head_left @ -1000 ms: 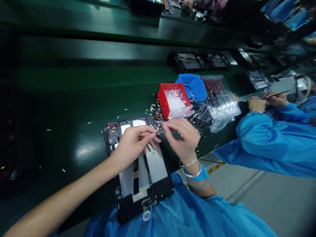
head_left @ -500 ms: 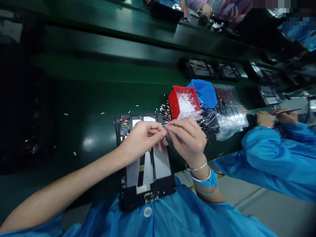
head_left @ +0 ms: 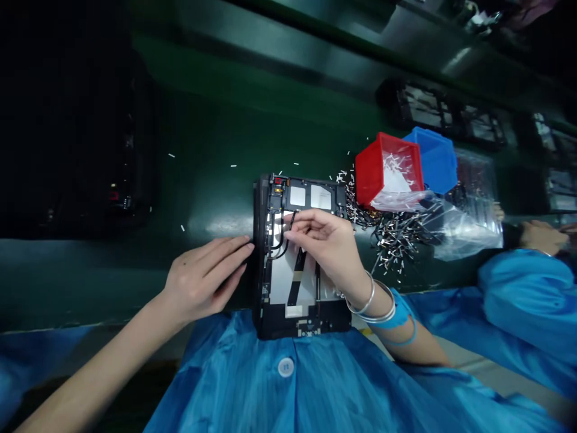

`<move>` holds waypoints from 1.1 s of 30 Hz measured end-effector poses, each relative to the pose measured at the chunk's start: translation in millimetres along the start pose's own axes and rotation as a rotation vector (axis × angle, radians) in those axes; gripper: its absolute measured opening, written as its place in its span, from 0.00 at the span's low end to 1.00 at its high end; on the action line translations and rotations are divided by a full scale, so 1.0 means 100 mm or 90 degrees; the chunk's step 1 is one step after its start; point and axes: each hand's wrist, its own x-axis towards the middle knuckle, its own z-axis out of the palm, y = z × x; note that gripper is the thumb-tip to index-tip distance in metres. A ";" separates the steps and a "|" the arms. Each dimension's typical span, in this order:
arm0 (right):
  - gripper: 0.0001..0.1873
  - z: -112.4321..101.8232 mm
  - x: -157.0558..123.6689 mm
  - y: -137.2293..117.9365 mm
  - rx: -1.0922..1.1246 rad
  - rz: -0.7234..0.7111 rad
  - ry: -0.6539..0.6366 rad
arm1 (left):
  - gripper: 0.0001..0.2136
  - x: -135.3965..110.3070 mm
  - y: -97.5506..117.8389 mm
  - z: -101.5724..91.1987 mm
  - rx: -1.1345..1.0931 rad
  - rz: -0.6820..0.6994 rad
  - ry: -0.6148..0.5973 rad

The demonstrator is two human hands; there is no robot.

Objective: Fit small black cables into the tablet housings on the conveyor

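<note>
An opened tablet lies at the edge of the green bench, its inner parts and pale battery panels facing up. My right hand reaches over the middle of it, thumb and fingertips pinched on a thin black cable that loops near the tablet's left side. The fingertips partly cover where the cable is gripped. Beside the tablet's left edge rests my left hand, fingers stretched out and holding nothing; the tips are at or very near the casing.
Right of the tablet stand a red bin with small white pieces in plastic and a blue bin. Loose cables and a clear plastic bag lie by them. A co-worker's sleeve is at the right. Dark devices sit farther back.
My hands, together over the tablet's upper right before, have parted. The left moved off to the tablet's left side; the right now pinches the black cable. The camera view has shifted.
</note>
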 end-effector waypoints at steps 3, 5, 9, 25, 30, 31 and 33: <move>0.07 0.01 0.01 0.04 -0.036 -0.003 0.029 | 0.19 -0.04 0.00 0.00 0.056 0.062 -0.033; 0.07 0.01 0.01 0.04 -0.074 -0.017 0.028 | 0.18 -0.04 0.00 0.00 0.095 0.092 -0.064; 0.06 0.02 0.02 0.01 -0.153 -0.049 0.011 | 0.18 -0.03 0.01 0.02 0.137 0.125 -0.094; 0.03 -0.15 0.20 -0.12 -0.375 -0.151 -0.074 | 0.16 0.00 0.03 0.05 0.070 0.087 -0.088; 0.03 -0.16 0.24 -0.13 -0.377 -0.150 -0.104 | 0.17 0.00 0.03 0.06 0.086 0.085 -0.079; 0.03 -0.17 0.25 -0.14 -0.381 -0.147 -0.110 | 0.17 0.00 0.03 0.06 0.089 0.083 -0.080; 0.03 -0.17 0.25 -0.15 -0.388 -0.144 -0.122 | 0.17 -0.01 0.03 0.05 0.105 0.092 -0.084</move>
